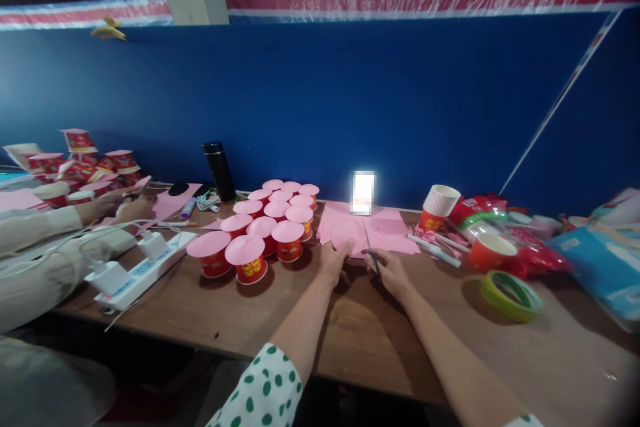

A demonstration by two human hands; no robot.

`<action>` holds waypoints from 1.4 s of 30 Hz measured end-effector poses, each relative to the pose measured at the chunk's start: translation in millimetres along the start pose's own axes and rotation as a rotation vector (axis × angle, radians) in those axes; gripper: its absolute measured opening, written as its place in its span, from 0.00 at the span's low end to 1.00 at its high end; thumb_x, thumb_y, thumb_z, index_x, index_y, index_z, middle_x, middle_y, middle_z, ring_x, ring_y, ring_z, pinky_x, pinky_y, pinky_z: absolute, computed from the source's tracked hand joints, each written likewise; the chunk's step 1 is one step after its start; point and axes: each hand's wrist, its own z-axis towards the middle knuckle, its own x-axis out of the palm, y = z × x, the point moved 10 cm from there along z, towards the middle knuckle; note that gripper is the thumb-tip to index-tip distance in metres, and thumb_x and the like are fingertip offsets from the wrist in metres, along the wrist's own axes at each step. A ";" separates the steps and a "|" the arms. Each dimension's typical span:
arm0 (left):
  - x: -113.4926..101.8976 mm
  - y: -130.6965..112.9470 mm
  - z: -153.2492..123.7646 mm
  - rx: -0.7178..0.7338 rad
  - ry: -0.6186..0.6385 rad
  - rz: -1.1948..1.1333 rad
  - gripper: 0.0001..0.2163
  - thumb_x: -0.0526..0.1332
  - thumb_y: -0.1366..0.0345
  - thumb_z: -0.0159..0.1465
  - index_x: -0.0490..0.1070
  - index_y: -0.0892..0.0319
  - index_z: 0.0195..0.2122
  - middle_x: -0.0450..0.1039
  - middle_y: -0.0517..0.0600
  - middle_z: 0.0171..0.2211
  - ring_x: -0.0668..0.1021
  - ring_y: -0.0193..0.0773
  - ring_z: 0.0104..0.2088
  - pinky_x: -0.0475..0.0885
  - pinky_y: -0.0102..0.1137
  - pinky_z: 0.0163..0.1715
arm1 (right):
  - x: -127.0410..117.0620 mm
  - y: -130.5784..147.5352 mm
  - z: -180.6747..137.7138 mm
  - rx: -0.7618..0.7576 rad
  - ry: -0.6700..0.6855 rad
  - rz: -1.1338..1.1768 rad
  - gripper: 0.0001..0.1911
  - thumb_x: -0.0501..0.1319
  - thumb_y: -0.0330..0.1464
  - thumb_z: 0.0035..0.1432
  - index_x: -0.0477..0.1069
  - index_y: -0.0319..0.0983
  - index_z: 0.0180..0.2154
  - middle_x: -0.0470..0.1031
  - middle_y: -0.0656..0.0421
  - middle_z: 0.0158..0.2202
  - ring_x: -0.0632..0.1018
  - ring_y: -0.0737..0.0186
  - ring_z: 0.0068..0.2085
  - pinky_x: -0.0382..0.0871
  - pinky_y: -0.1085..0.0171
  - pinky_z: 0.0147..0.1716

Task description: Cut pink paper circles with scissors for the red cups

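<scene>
My left hand (336,263) is closed on the near edge of a piece of pink paper (347,233) with a rounded outline. Just right of it, my right hand (389,271) grips a pair of scissors (376,263), whose thin blade points away from me along the paper's right side. More pink sheets (393,230) lie flat beneath and behind the hands. Left of my hands stand several red paper cups (251,271), upside down, each with a pink paper disc (245,250) on top.
At left, a co-worker's hand (134,207) works near pink paper beside a power strip (150,273). A black bottle (219,170) stands by the blue partition (320,93). At right are stacked cups (437,205), markers (434,250), green tape (511,295) and a blue package (597,267).
</scene>
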 end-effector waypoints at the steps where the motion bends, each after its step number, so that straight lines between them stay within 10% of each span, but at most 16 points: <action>1: 0.4 0.0 0.1 0.001 0.005 0.000 0.19 0.67 0.54 0.45 0.72 0.67 0.27 0.66 0.46 0.17 0.64 0.26 0.16 0.59 0.24 0.16 | 0.2 0.5 -0.1 -0.001 0.002 0.002 0.24 0.62 0.46 0.44 0.72 0.34 0.38 0.66 0.63 0.17 0.65 0.70 0.18 0.58 0.70 0.15; 42: 1.1 -6.9 -4.3 0.014 0.000 -0.028 0.17 0.68 0.54 0.44 0.70 0.65 0.23 0.63 0.44 0.15 0.62 0.26 0.16 0.58 0.24 0.16 | -0.5 -2.8 -0.1 0.013 -0.003 0.012 0.24 0.63 0.45 0.44 0.72 0.34 0.39 0.65 0.64 0.15 0.64 0.70 0.17 0.58 0.70 0.15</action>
